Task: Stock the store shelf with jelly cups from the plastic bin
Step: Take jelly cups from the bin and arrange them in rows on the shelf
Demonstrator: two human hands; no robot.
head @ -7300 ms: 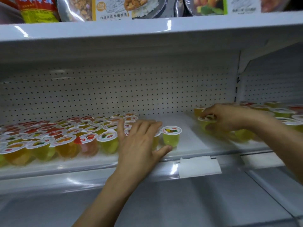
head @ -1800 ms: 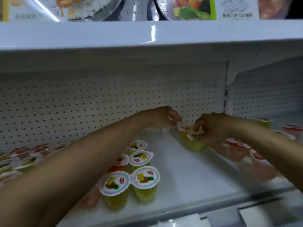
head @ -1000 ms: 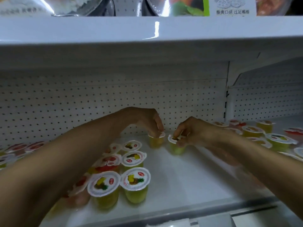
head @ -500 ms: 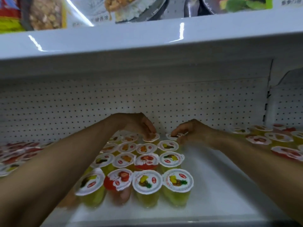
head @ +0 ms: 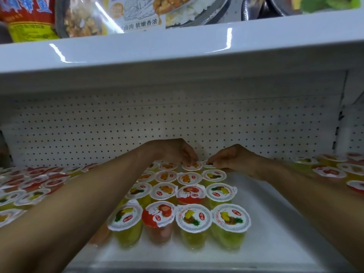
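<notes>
We see the shelf (head: pixel 266 223) as smooth, glossy white, metal by its look, with bright glints along its edge. Its back panel (head: pixel 98 131) is matt white and perforated. The jelly cups (head: pixel 194 217) are clear, shiny plastic under smooth printed film lids. Above, the packets (head: pixel 88 16) wear glossy plastic wrap.

Cups (head: pixel 194 219) before me: white lids, fruit prints, small red ovals; jelly mostly yellow, some red. Shelf (head: pixel 271 233): white. Back panel (head: pixel 98 131): white, regular grid of dark holes. Packet (head: pixel 27 16) above: red, yellow.
</notes>
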